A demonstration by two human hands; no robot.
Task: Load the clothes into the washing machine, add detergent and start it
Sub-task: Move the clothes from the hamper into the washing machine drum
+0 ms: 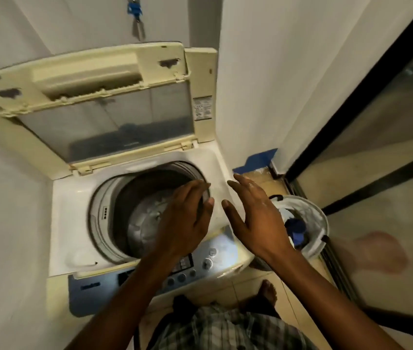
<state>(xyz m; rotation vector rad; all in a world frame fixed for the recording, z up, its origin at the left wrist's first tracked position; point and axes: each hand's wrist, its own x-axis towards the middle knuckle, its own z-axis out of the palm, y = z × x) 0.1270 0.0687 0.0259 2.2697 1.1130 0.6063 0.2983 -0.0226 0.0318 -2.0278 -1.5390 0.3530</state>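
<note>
— Where are my hands?
— Both empty, fingers spread: left hand [187,218] over the steel drum [145,223], right hand [256,218] beside it. The clothes [295,227] sit crumpled in a round white basket [320,221] on the floor, right.
— Risks?
— I judge the propped plastic lid [94,97] could drop on my reaching arms.

White walls [263,72] close in a narrow corner. A blue hook [134,8] hangs high on the back wall, blurred. Right of the corner runs a glass door [389,127] with black frame bars, its panes dimly reflecting. At the foot of the corner lies a strip of blue tape [258,160]. Below the door, the floor [258,281] is pale beige tile. The light is warm and dim.
</note>
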